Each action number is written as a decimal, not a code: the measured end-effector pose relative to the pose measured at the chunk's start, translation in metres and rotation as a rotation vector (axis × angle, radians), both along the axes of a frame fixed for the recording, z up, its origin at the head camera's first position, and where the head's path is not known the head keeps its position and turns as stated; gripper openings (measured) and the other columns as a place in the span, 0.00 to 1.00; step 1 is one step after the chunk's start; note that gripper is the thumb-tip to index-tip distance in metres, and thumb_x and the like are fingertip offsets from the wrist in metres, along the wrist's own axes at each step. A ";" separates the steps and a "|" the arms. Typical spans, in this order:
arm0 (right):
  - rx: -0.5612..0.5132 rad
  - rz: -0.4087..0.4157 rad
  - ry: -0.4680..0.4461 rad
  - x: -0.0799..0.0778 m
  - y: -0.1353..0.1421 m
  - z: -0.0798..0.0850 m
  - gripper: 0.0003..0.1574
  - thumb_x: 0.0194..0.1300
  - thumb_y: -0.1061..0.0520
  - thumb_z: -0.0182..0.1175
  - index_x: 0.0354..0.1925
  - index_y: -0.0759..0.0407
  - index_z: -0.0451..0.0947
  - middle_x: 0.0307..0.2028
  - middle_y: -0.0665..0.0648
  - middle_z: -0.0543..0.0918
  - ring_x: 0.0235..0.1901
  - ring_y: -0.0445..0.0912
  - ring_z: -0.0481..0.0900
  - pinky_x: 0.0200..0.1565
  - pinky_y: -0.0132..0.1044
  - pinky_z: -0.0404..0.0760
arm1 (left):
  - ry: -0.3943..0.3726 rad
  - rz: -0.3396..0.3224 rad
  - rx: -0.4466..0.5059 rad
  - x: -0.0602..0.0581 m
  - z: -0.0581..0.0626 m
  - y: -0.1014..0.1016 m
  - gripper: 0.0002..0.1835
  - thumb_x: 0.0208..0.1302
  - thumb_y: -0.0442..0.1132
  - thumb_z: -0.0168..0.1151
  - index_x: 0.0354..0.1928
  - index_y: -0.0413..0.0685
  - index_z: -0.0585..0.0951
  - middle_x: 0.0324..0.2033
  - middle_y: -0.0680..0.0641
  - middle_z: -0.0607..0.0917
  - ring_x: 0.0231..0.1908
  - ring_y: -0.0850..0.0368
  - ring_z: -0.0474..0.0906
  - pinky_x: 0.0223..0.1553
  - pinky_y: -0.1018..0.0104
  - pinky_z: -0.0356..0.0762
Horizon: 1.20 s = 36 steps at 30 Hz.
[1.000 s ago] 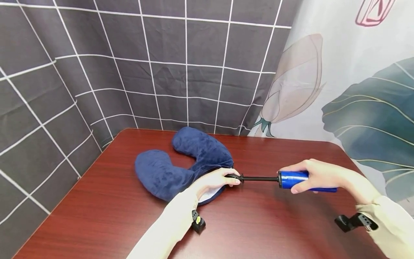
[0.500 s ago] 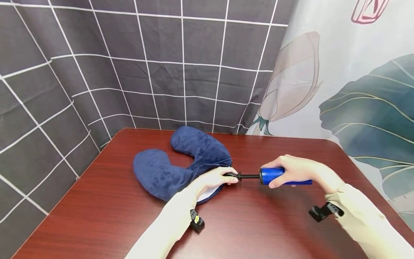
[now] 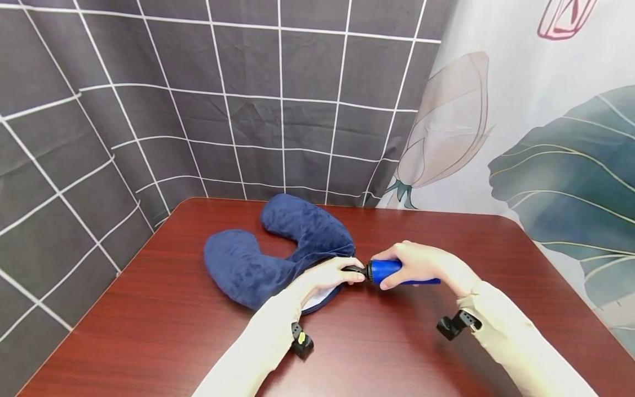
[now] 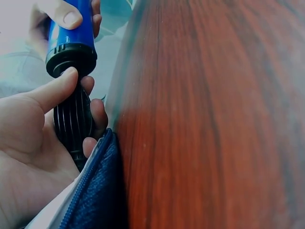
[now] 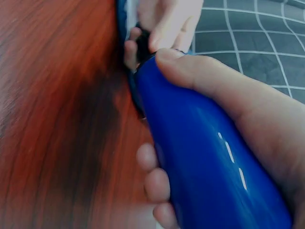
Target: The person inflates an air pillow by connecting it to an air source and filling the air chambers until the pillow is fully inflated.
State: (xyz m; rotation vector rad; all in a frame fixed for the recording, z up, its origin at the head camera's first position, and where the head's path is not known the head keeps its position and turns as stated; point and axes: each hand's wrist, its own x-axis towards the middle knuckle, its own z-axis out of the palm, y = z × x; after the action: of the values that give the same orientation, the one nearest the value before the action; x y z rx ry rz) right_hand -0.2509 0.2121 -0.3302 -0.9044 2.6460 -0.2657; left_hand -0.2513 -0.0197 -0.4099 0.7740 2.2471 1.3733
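Note:
A blue hand pump (image 3: 384,270) lies sideways over the table, its barrel gripped by my right hand (image 3: 416,262). My left hand (image 3: 329,274) pinches the pump's black ribbed handle (image 4: 74,114) between thumb and fingers. The barrel's black end cap (image 4: 71,59) sits right up at my left thumb, and the rod is out of sight. A navy plush U-shaped neck pillow (image 3: 278,253) lies to the left, partly under my left wrist. Its zipper (image 4: 90,167) is undone, showing white lining beside my left palm. The handle's inner end is hidden at the pillow's opening.
Both hands work over a reddish-brown wooden table (image 3: 163,320). A dark grey grid-patterned curtain (image 3: 253,121) hangs behind and to the left, and a white floral curtain (image 3: 461,182) hangs at the right. Each wrist carries a small black camera mount (image 3: 301,342).
My right hand has moved left with the blue barrel, sliding it over the black rod until it meets the handle. My left hand and the neck pillow have stayed in place.

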 end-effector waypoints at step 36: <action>-0.069 -0.083 -0.033 0.022 0.090 0.031 0.42 0.54 0.35 0.70 0.64 0.47 0.76 0.46 0.49 0.85 0.38 0.38 0.79 0.34 0.31 0.77 | 0.038 0.030 -0.039 0.002 0.002 0.000 0.12 0.67 0.41 0.62 0.48 0.43 0.81 0.28 0.55 0.78 0.30 0.68 0.72 0.37 0.76 0.69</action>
State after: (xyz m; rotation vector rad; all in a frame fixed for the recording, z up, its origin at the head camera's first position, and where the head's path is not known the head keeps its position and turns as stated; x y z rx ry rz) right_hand -0.2286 0.3017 -0.2992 -0.8049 2.6624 -0.3909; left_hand -0.2490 -0.0193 -0.4080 0.7623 2.3164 1.3341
